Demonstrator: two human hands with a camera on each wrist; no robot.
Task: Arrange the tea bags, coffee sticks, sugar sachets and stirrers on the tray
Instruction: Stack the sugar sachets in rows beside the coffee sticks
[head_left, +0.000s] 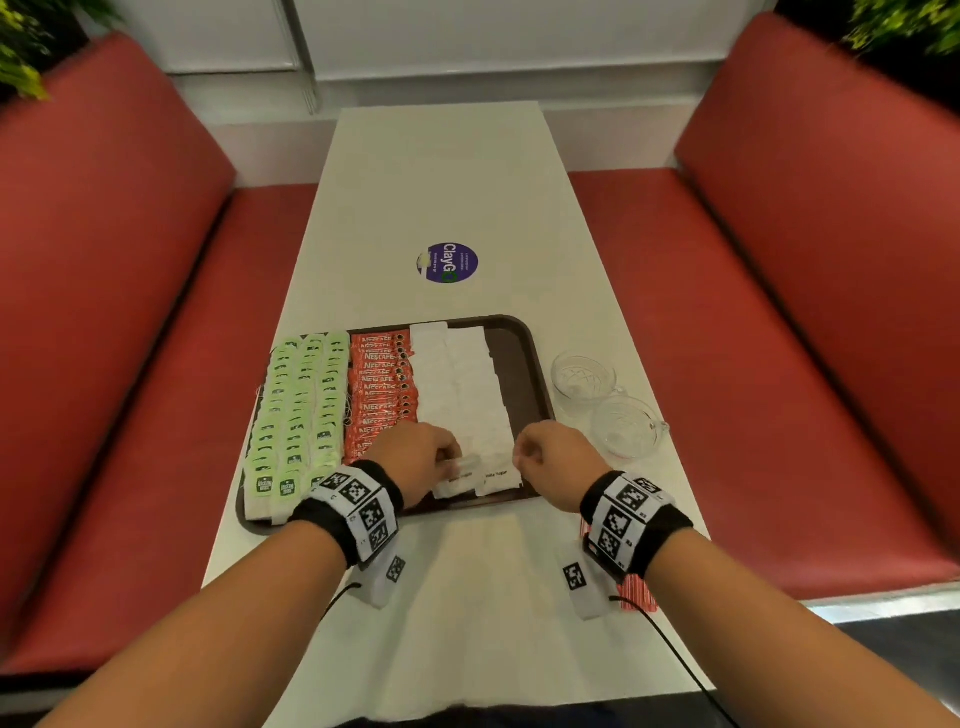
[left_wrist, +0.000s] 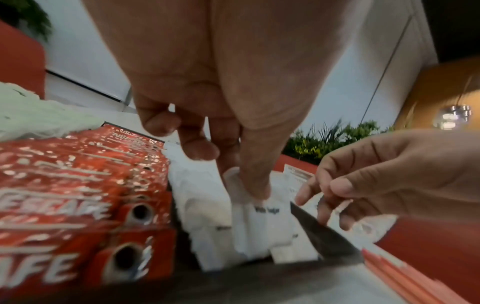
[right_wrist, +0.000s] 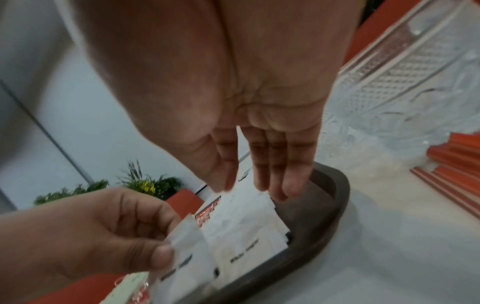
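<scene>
The left hand (head_left: 423, 457) pinches a white paper sugar sachet (left_wrist: 255, 222), squaring the nearest row on the dark brown plastic tray (head_left: 532, 364); the right hand (head_left: 550, 457) hovers empty, fingers relaxed.

glossy crinkly foil coffee sticks (head_left: 379, 395) left of the hands, matt white paper sugar sachets (head_left: 467, 400) between them, dark matt plastic tray (head_left: 530, 364), cut-pattern clear glass cups (head_left: 582, 382) off right, smooth pale surface (head_left: 441, 182)

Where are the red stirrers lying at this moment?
In the head view, the stirrers lie on the table, right of the tray, mostly hidden under the right hand's wrist.
</scene>
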